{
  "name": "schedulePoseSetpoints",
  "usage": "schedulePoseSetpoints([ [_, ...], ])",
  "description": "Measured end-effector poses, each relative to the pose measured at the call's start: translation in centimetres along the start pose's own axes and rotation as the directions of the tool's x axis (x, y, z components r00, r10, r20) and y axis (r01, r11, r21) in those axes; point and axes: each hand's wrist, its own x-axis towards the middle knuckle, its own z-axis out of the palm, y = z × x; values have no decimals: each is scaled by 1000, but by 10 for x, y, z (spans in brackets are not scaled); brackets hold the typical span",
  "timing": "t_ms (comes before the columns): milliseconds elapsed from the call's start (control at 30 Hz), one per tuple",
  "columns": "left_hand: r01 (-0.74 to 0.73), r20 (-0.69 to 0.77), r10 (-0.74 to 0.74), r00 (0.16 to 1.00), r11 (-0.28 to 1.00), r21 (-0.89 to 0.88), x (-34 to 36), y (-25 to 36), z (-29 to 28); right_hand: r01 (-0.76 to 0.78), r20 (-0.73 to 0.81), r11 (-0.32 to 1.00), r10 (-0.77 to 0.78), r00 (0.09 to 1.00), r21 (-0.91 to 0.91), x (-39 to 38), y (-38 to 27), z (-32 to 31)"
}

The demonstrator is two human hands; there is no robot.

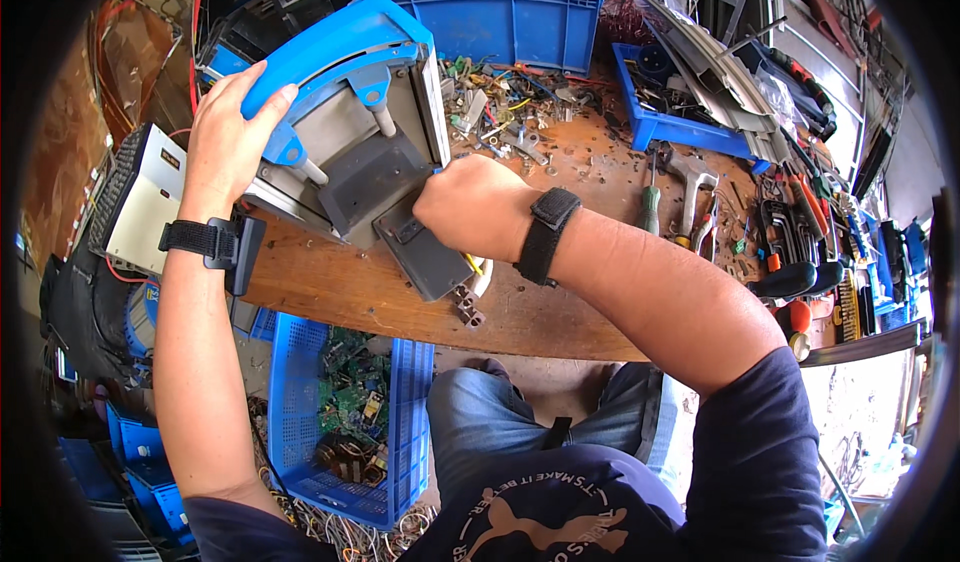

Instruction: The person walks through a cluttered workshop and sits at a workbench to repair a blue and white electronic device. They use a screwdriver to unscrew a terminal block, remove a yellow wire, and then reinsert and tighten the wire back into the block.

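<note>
**Blue-shelled unit tipped up on the bench, both hands at it**

Read as a clock face, the wooden workbench (560, 327) crosses the middle of the view. The blue-and-grey unit (345, 42) stands tilted on it at eleven o'clock, its inner side showing plates and two short metal posts. It looks rigid and fairly heavy; the smooth shell may be slippery, and its curved rim or metal side frame should give the surest hold, the posts a weaker one. At seven o'clock, below the bench edge, a blue crate (283, 382) holds circuit boards.

The left hand (228, 127) grips the shell's left end, thumb on the near side, fingers over the outer; the rest of the unit extends from there towards two and four o'clock. The right hand (465, 202) is curled into a fist at the unit's lower right; what it holds, if anything, cannot be told. At its seven o'clock lies a dark plate (430, 262), apparently stiff, and at six a small metal piece (468, 307).
</note>
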Motion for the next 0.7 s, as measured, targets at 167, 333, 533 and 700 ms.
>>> schedulePoseSetpoints([
  [167, 2, -2, -2, 1000, 1000, -19, -1, 3, -2, -23, -94, 996, 31, 995, 81, 0, 12, 21],
  [333, -4, -1, 4, 1000, 1000, -20, 0, 3, 0, 36, -142, 998, -28, 989, 51, 0, 17, 27],
  [533, -32, -29, 32, 999, 999, -8, 1, -1, 2, 33, -150, 998, -24, 988, 55, 1, 18, 27],
  [700, -1, -26, 0, 1000, 999, -36, 0, 2, 0, 36, -124, 999, -34, 992, 9, 1, 13, 21],
])
